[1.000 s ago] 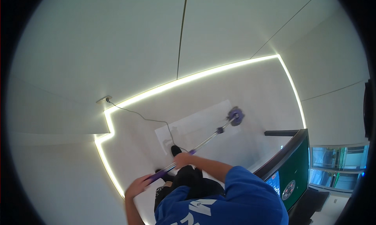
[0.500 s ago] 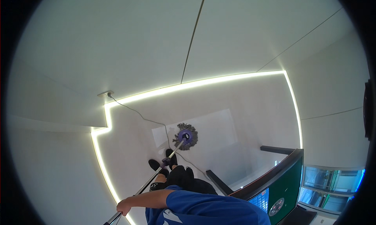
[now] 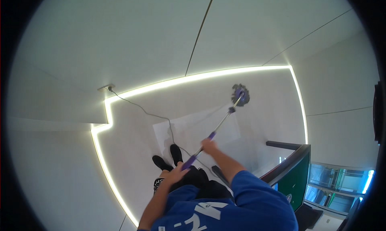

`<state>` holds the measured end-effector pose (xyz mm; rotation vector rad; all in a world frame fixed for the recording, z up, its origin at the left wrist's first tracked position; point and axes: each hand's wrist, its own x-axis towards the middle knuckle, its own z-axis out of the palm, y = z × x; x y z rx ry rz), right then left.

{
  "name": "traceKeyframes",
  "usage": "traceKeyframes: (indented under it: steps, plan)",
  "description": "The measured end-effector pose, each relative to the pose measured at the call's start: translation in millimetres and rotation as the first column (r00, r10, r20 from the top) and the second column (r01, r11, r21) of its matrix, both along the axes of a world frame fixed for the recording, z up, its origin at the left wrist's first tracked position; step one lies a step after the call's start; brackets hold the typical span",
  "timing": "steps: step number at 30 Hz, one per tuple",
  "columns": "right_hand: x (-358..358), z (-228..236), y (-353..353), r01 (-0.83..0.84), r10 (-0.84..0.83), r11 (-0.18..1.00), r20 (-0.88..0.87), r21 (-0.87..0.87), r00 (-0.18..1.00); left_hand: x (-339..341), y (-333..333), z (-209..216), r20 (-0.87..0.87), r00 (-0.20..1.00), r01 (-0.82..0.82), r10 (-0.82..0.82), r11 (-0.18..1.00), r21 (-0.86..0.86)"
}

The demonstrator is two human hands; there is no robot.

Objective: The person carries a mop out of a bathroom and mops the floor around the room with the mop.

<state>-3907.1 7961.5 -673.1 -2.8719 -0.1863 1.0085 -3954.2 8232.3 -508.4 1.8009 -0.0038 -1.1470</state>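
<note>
A spin mop with a grey string head point(image 3: 235, 102) and a purple-and-silver handle point(image 3: 220, 123) reaches from my body toward the far right of the floor. My left hand point(image 3: 176, 174) is closed round the purple grip near the handle's top end. Farther down the pole, my right hand point(image 3: 208, 146) is wrapped round it, with that arm stretched forward. The mop head touches down short of the lit wall edge, its strings spread round a purple disc.
A grey cable point(image 3: 149, 113) runs from a wall socket point(image 3: 106, 87) across the floor past my black shoes point(image 3: 175, 153). A glowing light strip point(image 3: 201, 76) edges the walls. On my right stands a dark-framed green screen point(image 3: 295, 178) with dark feet point(image 3: 283, 144).
The mop head has swung forward and to the right, away from my feet. The handle now slants up to the right. Two hands show on it where one showed before.
</note>
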Motion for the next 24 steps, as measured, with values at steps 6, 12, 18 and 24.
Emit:
traceKeyframes:
  steps: [6,12,18,24]
  plan:
    - [15.6,58.4,-106.0,0.324,-0.292,0.942,0.263,-0.086,0.92,32.4,-137.6,-8.6,0.042,0.993,-0.102,0.114,0.968,-0.23]
    - [55.4,84.1,27.5,-0.209,0.181,0.963,0.172,0.167,0.968,39.9,37.8,49.0,-0.187,0.951,-0.276,0.247,0.949,-0.151]
    - [10.6,115.4,280.4,-0.534,0.723,0.477,0.033,0.698,0.69,-52.1,238.8,204.1,-0.11,0.695,-0.652,0.711,0.687,0.319]
    - [-57.1,240.6,407.8,-0.364,0.945,0.152,-0.028,0.919,0.326,-163.9,262.5,357.8,0.426,0.551,-0.789,0.717,0.282,0.546]
